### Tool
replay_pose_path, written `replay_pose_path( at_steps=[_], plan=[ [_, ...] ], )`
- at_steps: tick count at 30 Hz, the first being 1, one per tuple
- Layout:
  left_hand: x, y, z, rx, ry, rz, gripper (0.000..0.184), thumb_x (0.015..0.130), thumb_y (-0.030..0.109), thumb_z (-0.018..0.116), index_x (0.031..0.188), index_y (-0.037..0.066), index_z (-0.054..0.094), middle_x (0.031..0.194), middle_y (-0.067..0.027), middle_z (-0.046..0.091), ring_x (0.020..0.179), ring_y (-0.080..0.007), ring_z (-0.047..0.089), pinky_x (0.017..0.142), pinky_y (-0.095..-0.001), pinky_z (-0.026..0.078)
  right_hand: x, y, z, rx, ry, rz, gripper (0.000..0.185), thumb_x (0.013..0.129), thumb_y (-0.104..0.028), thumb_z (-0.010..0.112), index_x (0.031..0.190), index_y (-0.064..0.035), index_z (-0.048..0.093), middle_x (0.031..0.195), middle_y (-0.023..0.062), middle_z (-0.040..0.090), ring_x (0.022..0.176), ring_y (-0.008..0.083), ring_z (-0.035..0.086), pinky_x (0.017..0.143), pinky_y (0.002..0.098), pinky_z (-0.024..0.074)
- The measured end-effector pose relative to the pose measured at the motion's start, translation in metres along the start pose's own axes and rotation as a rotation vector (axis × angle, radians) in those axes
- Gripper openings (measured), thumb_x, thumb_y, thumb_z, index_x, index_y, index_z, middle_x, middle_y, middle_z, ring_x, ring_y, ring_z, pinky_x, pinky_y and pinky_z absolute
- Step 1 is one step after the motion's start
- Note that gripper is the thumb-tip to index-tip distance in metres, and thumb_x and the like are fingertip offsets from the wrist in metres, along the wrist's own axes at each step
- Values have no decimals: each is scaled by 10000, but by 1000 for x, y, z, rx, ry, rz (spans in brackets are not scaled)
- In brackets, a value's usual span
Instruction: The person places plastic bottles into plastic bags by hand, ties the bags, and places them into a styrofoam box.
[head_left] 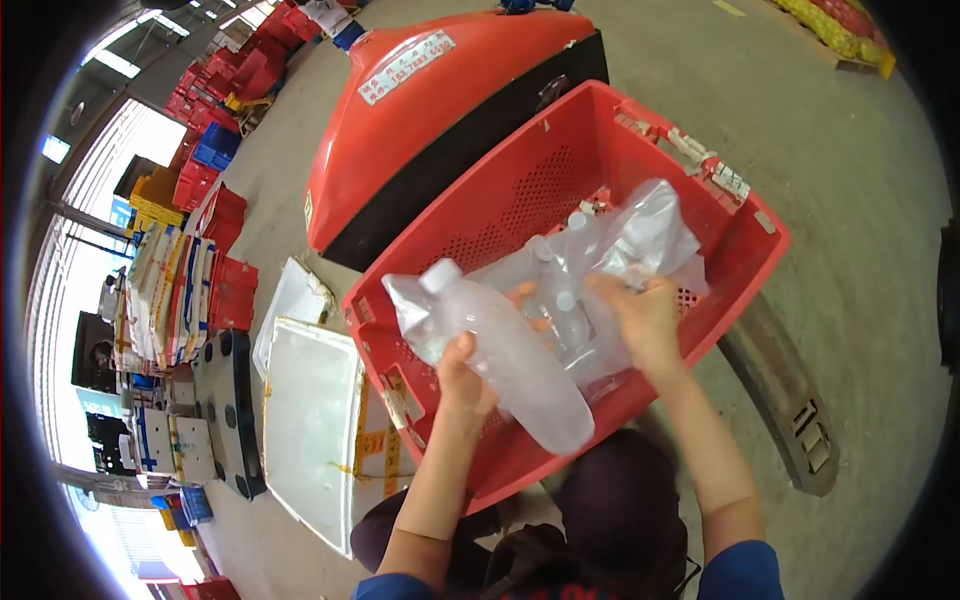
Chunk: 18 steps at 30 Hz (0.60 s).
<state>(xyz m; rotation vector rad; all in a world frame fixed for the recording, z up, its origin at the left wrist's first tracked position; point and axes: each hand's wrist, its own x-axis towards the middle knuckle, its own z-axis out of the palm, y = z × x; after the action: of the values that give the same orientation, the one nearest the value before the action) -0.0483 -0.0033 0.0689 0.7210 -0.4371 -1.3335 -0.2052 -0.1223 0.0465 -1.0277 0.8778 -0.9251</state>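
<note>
My left hand [466, 378] is closed around a large frosted plastic bottle [522, 366] with a white cap, tilted over the near left side of a red plastic crate [640, 405]. My right hand [645, 318] pinches a clear plastic bag [650, 235], whose shiny, crumpled end sticks up inside the crate. Several more capped bottles [570, 325] lie in the crate, partly covered by the clear plastic. The bag also spreads behind the held bottle, so I cannot tell whether that bottle is inside it.
An orange-red machine cover [440, 110] with a black lower edge stands just behind the crate. White foam boxes [310, 420] sit on the floor at left, near a black slab [225, 410]. A grey metal fork [785, 400] extends from under the crate at right. Stacked red crates [205, 105] line the back left.
</note>
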Motion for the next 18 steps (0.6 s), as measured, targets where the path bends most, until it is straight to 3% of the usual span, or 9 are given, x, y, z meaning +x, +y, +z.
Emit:
replay_pose_path(
  at_steps=[3,6,7,9,11,13,14,16,18],
  plan=[
    [-13,-6,17,-27,35,-100,620,717,408,666,1138,-14,498,1016,-187,588,941,-334,596,833,-478,501,-30,-11,43,138,-95,126,149,763,-119,739,750,-14,633,702,18,621,542,48,517,446,216,403],
    [-11,7,9,77,224,-3,645,729,473,610,1122,-28,511,970,-197,591,861,-373,610,806,-501,487,-15,-2,31,-93,-98,-95,295,725,-175,789,586,-36,569,579,-43,541,512,16,428,432,224,318],
    [-14,21,8,74,333,20,631,733,477,603,1109,-23,518,954,-195,598,839,-357,612,800,-502,487,-10,-3,24,-175,-38,-281,259,703,-137,786,592,-35,575,559,-47,518,519,29,404,433,246,311],
    [-27,53,-14,103,306,87,612,740,469,606,1115,-7,521,959,-183,606,857,-345,622,804,-511,496,4,3,-17,-349,45,-311,251,680,-84,758,562,-43,541,515,-37,472,528,42,394,430,278,314],
    [-45,85,-22,143,385,94,553,740,411,621,1097,0,523,957,-187,607,874,-321,627,795,-476,519,10,-23,-59,-1082,293,-247,312,649,-105,746,541,-29,463,542,106,534,530,234,543,491,380,386],
    [-55,98,-17,206,377,82,535,731,364,637,1101,0,507,940,-183,606,870,-307,628,744,-432,542,7,-38,-46,-1218,400,-734,234,632,-120,739,619,-23,526,782,161,619,701,352,577,611,438,440],
    [-58,96,-14,258,431,49,545,726,350,645,1116,-1,494,956,-184,604,873,-311,628,745,-433,540,1,-50,-22,-1111,205,-999,212,617,-79,723,770,-25,586,905,151,595,833,373,575,705,479,449],
    [-62,88,-11,431,457,47,620,715,311,664,1195,-9,437,1033,-192,592,886,-319,627,746,-426,536,2,-24,16,-1222,-162,-1058,382,643,-102,729,1005,-76,612,1066,131,573,948,302,563,790,385,448],
    [-70,83,10,496,492,220,659,708,317,668,1221,-12,418,1051,-197,588,896,-321,626,752,-424,536,35,32,33,-1038,-325,-542,330,675,-77,713,994,-83,631,1030,136,588,854,295,587,746,379,470]
  ],
)
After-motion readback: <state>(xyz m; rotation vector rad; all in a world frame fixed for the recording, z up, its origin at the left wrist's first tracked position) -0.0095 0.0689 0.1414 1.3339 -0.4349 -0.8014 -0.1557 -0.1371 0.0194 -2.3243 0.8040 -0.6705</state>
